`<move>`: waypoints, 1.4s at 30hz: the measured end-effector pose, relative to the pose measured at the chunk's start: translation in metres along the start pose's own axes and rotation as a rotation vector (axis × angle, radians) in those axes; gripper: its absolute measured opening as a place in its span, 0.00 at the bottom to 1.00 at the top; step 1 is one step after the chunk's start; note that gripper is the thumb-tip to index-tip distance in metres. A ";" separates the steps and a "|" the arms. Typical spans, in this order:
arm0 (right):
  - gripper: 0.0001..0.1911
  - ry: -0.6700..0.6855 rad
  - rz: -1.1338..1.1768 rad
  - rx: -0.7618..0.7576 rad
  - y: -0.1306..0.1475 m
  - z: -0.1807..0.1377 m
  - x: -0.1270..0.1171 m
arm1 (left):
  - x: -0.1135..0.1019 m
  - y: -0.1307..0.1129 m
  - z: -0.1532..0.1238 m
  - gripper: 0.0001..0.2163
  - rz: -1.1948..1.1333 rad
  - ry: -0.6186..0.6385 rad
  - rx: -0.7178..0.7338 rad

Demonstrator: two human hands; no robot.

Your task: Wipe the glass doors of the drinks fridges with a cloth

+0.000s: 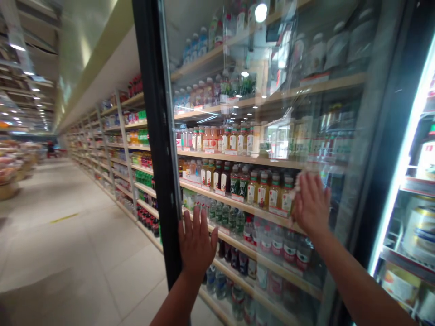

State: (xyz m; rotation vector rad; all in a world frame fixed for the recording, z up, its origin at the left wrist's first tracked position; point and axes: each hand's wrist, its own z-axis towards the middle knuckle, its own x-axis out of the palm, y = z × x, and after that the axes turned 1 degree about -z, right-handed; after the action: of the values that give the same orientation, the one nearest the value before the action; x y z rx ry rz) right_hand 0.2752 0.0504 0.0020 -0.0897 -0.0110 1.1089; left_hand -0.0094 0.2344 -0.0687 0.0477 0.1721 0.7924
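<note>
A black-framed glass door (pixel 238 108) stands swung out in front of me. My left hand (pixel 196 242) lies flat on the glass near the black frame (pixel 154 113), fingers stretched up and thumb apart. Higher and to the right, my right hand (pixel 311 201) is against the same pane, fingers extended and slightly blurred. A pale patch shows along its left edge; I cannot tell whether it is a cloth or a reflection. Through the glass appear rows of drink bottles (pixel 261 188) on wooden shelves (pixel 231 199), mixed with reflections of lights.
At the right edge is a lit cooler interior with cans (pixel 421 226) on its shelves. Beyond the door frame, long drink shelves (pixel 144 172) run into the distance along a tiled floor (pixel 84 253). Goods displays (pixel 13 167) stand at far left.
</note>
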 end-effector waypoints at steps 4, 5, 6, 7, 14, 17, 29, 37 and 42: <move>0.34 -0.127 0.019 0.313 -0.004 -0.009 -0.002 | -0.011 -0.003 0.000 0.37 0.007 -0.018 -0.001; 0.35 -0.086 0.044 0.246 0.012 -0.016 -0.004 | -0.014 -0.004 0.000 0.36 0.010 -0.024 0.001; 0.36 -0.026 0.078 0.130 0.032 -0.023 -0.006 | -0.018 -0.005 0.000 0.36 0.014 -0.027 0.003; 0.37 0.033 0.103 -0.008 0.051 -0.030 -0.009 | -0.022 -0.007 0.000 0.36 0.019 -0.032 0.008; 0.34 0.030 0.142 -0.001 0.022 -0.015 -0.025 | -0.058 -0.019 0.000 0.34 0.114 -0.026 0.016; 0.33 -0.073 0.165 0.329 -0.004 -0.015 -0.027 | -0.076 -0.027 -0.003 0.34 0.163 -0.012 -0.005; 0.35 0.005 0.382 0.177 -0.057 -0.014 -0.062 | -0.175 -0.081 -0.016 0.34 0.320 0.016 -0.095; 0.34 -0.009 0.627 -0.461 -0.050 -0.017 -0.096 | -0.237 -0.140 -0.020 0.33 0.394 0.048 -0.195; 0.33 0.008 0.629 0.144 -0.078 0.048 -0.095 | -0.263 -0.174 -0.018 0.34 0.560 0.036 -0.111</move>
State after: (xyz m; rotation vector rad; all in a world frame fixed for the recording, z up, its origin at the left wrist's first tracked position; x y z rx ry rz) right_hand 0.2994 -0.0661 0.0590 0.0362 0.1114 1.7336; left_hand -0.0715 -0.0756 -0.0694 -0.0254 0.1495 1.3604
